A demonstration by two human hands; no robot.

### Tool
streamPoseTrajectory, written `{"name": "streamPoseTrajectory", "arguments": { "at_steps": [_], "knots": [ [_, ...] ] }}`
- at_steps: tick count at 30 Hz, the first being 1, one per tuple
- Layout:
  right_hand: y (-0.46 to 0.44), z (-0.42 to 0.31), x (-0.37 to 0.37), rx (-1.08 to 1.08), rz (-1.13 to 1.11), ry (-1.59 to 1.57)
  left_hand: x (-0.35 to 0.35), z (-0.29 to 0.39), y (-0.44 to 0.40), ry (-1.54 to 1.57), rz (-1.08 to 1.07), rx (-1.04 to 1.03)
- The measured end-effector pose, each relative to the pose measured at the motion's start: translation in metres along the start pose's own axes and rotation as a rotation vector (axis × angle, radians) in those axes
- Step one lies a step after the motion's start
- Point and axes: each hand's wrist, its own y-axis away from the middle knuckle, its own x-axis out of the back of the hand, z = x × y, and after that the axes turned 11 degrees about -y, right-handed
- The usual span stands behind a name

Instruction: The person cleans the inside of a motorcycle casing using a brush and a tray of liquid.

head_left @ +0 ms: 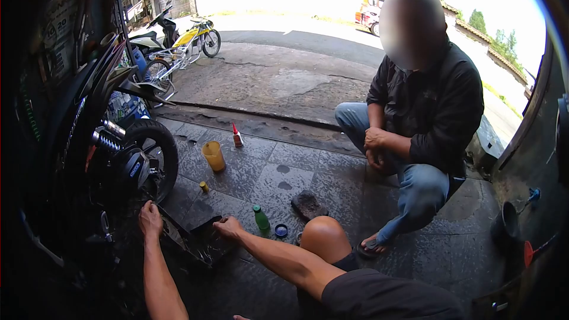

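My left hand [151, 220] is closed beside the lower rear of a dark motorcycle [133, 166], close to its back wheel [169, 160]. What its fingers grip is too dark to make out. My right hand [228, 227] pinches the raised edge of a black tray-like piece [216, 242] low over the tiles. A dark strip [178, 231] slants between the two hands. Near my right hand stand a green bottle [261, 218] and a round blue-rimmed lid [281, 230]. A small yellow-capped container [204, 186] sits farther forward.
A yellow cup [213, 156] and a red-capped bottle [237, 135] stand on the wet tiles. A dark rag [309, 205] lies near my knee. A person in a dark jacket [432, 101] squats at the right. Another motorcycle [184, 41] is parked outside; a dark bucket [505, 222] stands far right.
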Motion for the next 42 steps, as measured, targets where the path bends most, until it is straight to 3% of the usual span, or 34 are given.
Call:
{"name": "streamPoseTrajectory", "arguments": {
  "at_steps": [18,29,37,42],
  "knots": [
    [-0.005,0.026,-0.006,-0.165,-0.075,-0.38,0.0,0.016,0.003,-0.007,0.013,-0.035],
    [-0.003,0.069,-0.009,-0.154,-0.03,-0.251,0.008,0.001,0.008,0.001,0.019,-0.027],
    [-0.003,0.066,-0.007,-0.184,-0.027,-0.332,0.0,-0.018,0.0,-0.017,0.004,-0.037],
    [-0.01,0.078,-0.015,-0.077,-0.041,-0.172,0.004,-0.018,0.004,-0.008,0.017,-0.051]
  ]
}}
